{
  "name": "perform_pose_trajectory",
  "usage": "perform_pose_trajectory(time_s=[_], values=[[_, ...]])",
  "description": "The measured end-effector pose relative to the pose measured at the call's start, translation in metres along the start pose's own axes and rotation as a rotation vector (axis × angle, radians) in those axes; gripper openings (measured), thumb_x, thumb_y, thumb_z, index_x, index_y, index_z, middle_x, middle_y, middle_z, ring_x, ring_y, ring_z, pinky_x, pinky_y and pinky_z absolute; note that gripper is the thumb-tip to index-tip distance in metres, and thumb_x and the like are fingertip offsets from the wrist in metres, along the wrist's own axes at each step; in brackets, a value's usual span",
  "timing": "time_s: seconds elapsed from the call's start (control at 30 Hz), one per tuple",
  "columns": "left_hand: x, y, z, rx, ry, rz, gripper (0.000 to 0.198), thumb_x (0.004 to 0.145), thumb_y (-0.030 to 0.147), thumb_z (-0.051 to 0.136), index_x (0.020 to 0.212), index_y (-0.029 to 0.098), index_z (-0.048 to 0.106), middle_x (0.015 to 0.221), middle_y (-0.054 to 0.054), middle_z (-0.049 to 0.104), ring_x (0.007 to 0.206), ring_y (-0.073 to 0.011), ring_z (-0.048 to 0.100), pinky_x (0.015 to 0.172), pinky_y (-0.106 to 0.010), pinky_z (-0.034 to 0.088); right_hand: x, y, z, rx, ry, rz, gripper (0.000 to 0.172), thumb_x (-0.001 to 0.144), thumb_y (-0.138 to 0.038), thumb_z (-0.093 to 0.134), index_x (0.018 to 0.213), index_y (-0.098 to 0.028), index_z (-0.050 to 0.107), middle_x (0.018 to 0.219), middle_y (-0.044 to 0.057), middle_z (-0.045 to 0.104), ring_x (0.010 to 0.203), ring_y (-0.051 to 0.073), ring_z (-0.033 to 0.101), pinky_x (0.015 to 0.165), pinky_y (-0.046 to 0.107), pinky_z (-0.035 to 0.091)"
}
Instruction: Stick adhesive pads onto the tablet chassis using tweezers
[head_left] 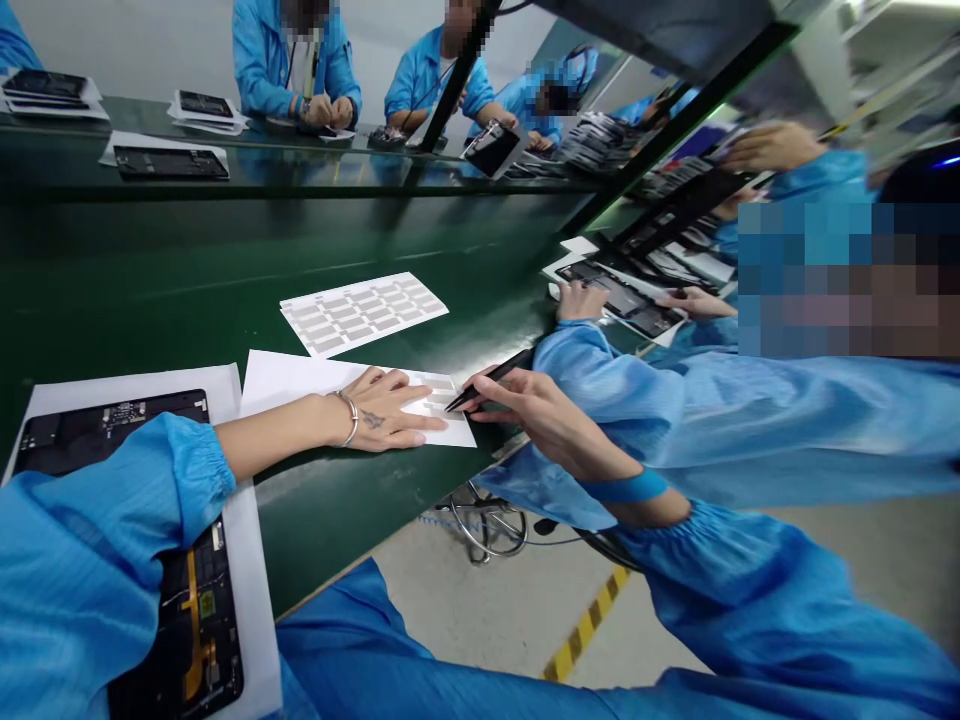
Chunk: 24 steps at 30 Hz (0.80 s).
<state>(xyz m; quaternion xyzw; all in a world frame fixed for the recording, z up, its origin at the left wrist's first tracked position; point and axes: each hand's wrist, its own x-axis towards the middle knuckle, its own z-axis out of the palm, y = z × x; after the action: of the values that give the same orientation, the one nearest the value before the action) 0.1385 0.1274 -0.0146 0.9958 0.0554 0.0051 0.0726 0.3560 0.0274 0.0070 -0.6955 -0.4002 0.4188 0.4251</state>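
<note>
One label sheet [300,378] is pressed to the counter [322,520] by the spread, empty left grip [384,408]; at the sheet's right end, tweezers [501,370] pinched in the right grip [536,402] should be held low.

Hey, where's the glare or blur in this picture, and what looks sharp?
Head view throughout: whitish glare on the glossy dark green tabletop, right of the white sheet of grey labels; smearing blur over a co-worker's raised bare hand, upper right; square mosaic blocks at right; the bare left hand and silver bangle look fairly sharp.
</note>
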Motion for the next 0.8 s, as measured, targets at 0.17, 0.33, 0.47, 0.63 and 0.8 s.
perform_pose_trajectory(time_s=[0.17, 0.33, 0.47, 0.63, 0.8], values=[[0.0004, 0.0032, -0.0036, -0.003, -0.015, -0.008, 0.043, 0.101, 0.046, 0.035, 0.141, 0.041, 0.046, 0.151, -0.003, 0.038, 0.123, -0.0274, 0.038, 0.099, -0.042, 0.029, 0.0012, -0.0018, -0.0005, -0.012, 0.011, 0.004, 0.046, 0.06, -0.057, 0.083, 0.078, -0.017, 0.069, 0.076, 0.005, 0.072, 0.071, 0.016, 0.069, 0.061, 0.025, 0.059], [0.0011, 0.0042, -0.0048, 0.009, -0.025, -0.008, 0.043, 0.101, 0.045, 0.035, 0.142, 0.041, 0.045, 0.151, -0.004, 0.038, 0.122, -0.0278, 0.039, 0.099, -0.042, 0.029, 0.0043, -0.0065, 0.0036, -0.061, -0.04, 0.006, 0.047, 0.06, -0.06, 0.081, 0.074, -0.017, 0.067, 0.067, 0.005, 0.071, 0.066, 0.016, 0.068, 0.06, 0.025, 0.058], [0.0016, 0.0046, -0.0046, 0.016, -0.023, -0.008, 0.043, 0.1, 0.046, 0.035, 0.141, 0.04, 0.047, 0.15, -0.004, 0.04, 0.122, -0.0283, 0.039, 0.098, -0.042, 0.029, 0.0074, -0.005, 0.0051, -0.047, -0.05, 0.01, 0.046, 0.062, -0.059, 0.081, 0.075, -0.017, 0.067, 0.068, 0.006, 0.072, 0.066, 0.016, 0.069, 0.061, 0.025, 0.058], [0.0016, 0.0045, -0.0035, 0.017, -0.01, -0.015, 0.042, 0.1, 0.045, 0.036, 0.14, 0.041, 0.048, 0.147, -0.003, 0.042, 0.122, -0.0277, 0.039, 0.098, -0.041, 0.029, 0.0097, -0.0015, 0.0027, -0.041, -0.055, 0.021, 0.043, 0.064, -0.056, 0.081, 0.076, -0.017, 0.067, 0.068, 0.006, 0.072, 0.067, 0.017, 0.069, 0.062, 0.026, 0.058], [0.0022, 0.0042, 0.0007, 0.018, 0.001, -0.006, 0.042, 0.1, 0.045, 0.036, 0.14, 0.043, 0.048, 0.148, -0.003, 0.041, 0.123, -0.028, 0.038, 0.097, -0.042, 0.03, 0.0091, -0.0026, 0.0002, -0.068, -0.05, 0.027, 0.043, 0.064, -0.056, 0.081, 0.075, -0.016, 0.068, 0.068, 0.006, 0.071, 0.068, 0.017, 0.068, 0.064, 0.027, 0.058]])
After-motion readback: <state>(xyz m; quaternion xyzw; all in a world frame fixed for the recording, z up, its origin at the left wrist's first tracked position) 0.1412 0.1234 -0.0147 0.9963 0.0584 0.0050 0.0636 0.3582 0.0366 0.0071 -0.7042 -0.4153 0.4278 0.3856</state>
